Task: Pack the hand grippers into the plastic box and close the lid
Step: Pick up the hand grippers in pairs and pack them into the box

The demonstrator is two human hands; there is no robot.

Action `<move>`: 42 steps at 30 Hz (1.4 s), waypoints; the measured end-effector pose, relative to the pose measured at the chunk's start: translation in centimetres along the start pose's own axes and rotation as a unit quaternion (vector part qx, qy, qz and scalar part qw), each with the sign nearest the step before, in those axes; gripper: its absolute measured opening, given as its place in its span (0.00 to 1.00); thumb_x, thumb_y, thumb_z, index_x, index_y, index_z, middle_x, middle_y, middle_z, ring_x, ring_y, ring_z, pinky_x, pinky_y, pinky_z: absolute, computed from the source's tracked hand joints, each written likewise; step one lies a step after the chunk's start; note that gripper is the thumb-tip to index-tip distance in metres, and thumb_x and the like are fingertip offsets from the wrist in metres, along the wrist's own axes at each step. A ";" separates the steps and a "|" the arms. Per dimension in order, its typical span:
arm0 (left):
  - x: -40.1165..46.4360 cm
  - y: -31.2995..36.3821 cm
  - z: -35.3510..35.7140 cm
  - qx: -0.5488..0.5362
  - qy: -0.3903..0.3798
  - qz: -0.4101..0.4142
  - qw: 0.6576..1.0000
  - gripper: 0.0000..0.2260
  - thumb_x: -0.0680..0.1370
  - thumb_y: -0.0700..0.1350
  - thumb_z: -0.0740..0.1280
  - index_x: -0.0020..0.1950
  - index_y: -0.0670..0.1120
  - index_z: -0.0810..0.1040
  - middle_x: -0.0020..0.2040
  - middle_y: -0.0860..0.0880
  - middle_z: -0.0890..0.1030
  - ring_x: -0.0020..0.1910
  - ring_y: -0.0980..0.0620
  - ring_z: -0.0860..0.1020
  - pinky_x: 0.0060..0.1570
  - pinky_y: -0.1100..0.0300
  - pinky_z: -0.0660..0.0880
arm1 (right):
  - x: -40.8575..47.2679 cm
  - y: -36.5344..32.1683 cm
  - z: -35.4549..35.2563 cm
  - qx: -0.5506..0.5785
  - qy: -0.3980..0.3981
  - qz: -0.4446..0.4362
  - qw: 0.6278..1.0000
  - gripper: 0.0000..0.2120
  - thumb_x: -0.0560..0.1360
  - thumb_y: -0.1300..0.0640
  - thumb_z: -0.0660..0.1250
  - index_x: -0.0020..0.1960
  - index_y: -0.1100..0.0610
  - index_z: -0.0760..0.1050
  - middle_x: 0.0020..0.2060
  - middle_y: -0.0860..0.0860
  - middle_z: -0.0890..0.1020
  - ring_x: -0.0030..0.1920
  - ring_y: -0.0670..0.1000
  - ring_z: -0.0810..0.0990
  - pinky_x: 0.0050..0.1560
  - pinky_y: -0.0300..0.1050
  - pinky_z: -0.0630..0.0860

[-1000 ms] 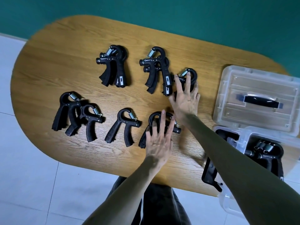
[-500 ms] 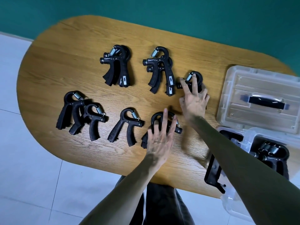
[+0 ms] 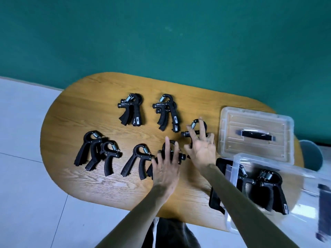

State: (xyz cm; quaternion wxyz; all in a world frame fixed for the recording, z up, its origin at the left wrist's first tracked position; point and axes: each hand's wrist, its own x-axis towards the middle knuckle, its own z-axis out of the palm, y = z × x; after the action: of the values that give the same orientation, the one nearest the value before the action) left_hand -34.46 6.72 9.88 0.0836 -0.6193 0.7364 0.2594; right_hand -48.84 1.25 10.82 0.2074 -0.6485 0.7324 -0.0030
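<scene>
Several black hand grippers lie on the oval wooden table (image 3: 75, 111). One pair (image 3: 131, 110) and another pair (image 3: 166, 111) sit at the back. A front row holds two overlapping grippers (image 3: 96, 151) and a single one (image 3: 136, 160). My left hand (image 3: 166, 167) lies flat, fingers spread, on a front gripper (image 3: 180, 155). My right hand (image 3: 201, 147) curls its fingers and thumb around another gripper (image 3: 194, 125). The clear plastic box (image 3: 234, 169) at the near right holds grippers (image 3: 268, 190). Its lid (image 3: 256, 122) lies behind it.
The lid has a black handle (image 3: 257, 136) and lies flat by the table's right end. A teal wall (image 3: 161, 42) runs behind the table. A round grey seat (image 3: 312, 154) stands past the right end. White tiled floor (image 3: 26, 176) is on the left.
My right hand has closed around the gripper near the lid and drawn it slightly toward me. My left hand stays on the front gripper. The camera has tilted up, showing more wall.
</scene>
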 end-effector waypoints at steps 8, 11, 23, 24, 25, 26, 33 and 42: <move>-2.3 1.9 -4.3 0.075 0.073 -0.001 0.995 0.40 0.81 0.51 0.64 0.83 0.46 0.39 0.80 0.38 0.30 0.56 0.40 0.69 0.57 0.42 0.69 | -5.2 -0.8 -4.4 -0.020 0.070 0.031 0.997 0.35 0.73 0.52 0.69 0.78 0.47 0.63 0.82 0.54 0.48 0.50 0.62 0.72 0.37 0.52 0.79; -3.5 2.5 -5.8 0.086 0.074 0.014 0.993 0.39 0.82 0.52 0.60 0.82 0.46 0.37 0.79 0.38 0.28 0.55 0.41 0.68 0.57 0.43 0.68 | -7.5 -0.2 -5.1 -0.006 0.091 0.047 0.995 0.34 0.73 0.53 0.68 0.78 0.47 0.62 0.82 0.53 0.48 0.51 0.62 0.70 0.40 0.55 0.79; -7.9 10.4 -5.0 0.064 0.135 0.064 0.987 0.40 0.81 0.54 0.62 0.83 0.47 0.40 0.81 0.37 0.34 0.52 0.43 0.70 0.54 0.45 0.70 | -15.6 5.9 -6.3 0.052 0.181 0.096 0.977 0.35 0.72 0.55 0.73 0.76 0.48 0.66 0.82 0.54 0.50 0.46 0.62 0.71 0.48 0.61 0.78; -8.0 11.5 -4.9 0.066 0.137 0.069 0.986 0.39 0.81 0.54 0.61 0.83 0.47 0.39 0.81 0.37 0.34 0.51 0.44 0.70 0.53 0.46 0.69 | -15.8 6.8 -6.6 0.061 0.188 0.102 0.975 0.34 0.72 0.56 0.73 0.76 0.49 0.67 0.82 0.54 0.51 0.47 0.61 0.71 0.49 0.61 0.78; -8.0 12.6 -4.6 0.074 0.137 0.077 0.985 0.39 0.81 0.54 0.61 0.83 0.47 0.39 0.80 0.37 0.34 0.50 0.44 0.70 0.51 0.47 0.69 | -16.1 8.0 -6.9 0.067 0.193 0.104 0.973 0.34 0.72 0.56 0.73 0.76 0.49 0.67 0.82 0.54 0.52 0.47 0.61 0.71 0.50 0.61 0.78; -8.0 13.7 -4.2 0.081 0.134 0.085 0.984 0.39 0.81 0.54 0.61 0.83 0.47 0.39 0.81 0.36 0.34 0.49 0.45 0.70 0.50 0.48 0.69 | -16.4 9.1 -7.3 0.069 0.198 0.104 0.972 0.34 0.72 0.56 0.74 0.76 0.49 0.67 0.81 0.54 0.53 0.48 0.62 0.71 0.51 0.61 0.78; -8.7 22.6 -0.3 0.068 0.103 0.119 0.985 0.40 0.80 0.54 0.63 0.83 0.48 0.40 0.81 0.38 0.36 0.56 0.43 0.71 0.54 0.47 0.69 | -19.1 17.8 -8.7 0.075 0.188 0.132 0.970 0.34 0.72 0.55 0.74 0.75 0.49 0.68 0.81 0.54 0.54 0.46 0.61 0.70 0.52 0.58 0.77; -7.1 26.3 5.5 0.074 0.043 0.076 0.993 0.40 0.79 0.52 0.66 0.83 0.49 0.46 0.82 0.39 0.41 0.55 0.44 0.71 0.52 0.49 0.69 | -20.7 26.5 -5.0 0.109 0.121 0.182 0.970 0.33 0.71 0.56 0.74 0.74 0.49 0.69 0.80 0.54 0.58 0.55 0.68 0.76 0.53 0.62 0.76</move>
State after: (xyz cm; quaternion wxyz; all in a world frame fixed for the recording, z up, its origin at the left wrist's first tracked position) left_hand -59.12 18.17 15.68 0.0780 -0.5642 0.8013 0.1830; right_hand -74.02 23.85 14.40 0.1832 -0.4723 0.8533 -0.1235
